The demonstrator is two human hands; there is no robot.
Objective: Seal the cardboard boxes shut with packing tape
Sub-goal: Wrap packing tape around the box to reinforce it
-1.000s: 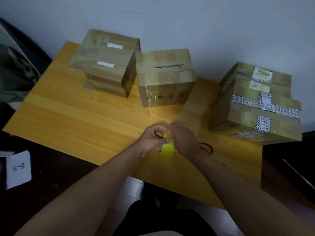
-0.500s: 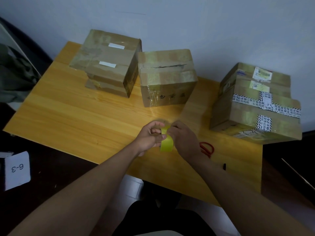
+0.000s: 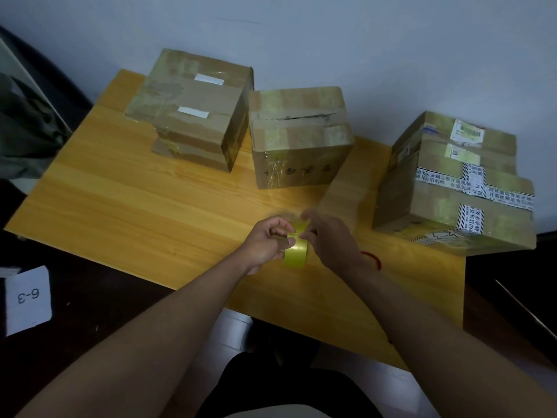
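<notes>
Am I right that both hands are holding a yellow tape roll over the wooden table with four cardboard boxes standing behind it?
Not quite: the head view shows three cardboard boxes, not four. Otherwise yes: the left hand and right hand hold the yellow tape roll over the wooden table.

both hands on yellow tape roll over wooden table

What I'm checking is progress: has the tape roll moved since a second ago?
Yes, slightly. The tape roll has shifted a little away from the person, toward the middle box, but remains well short of it.
</notes>
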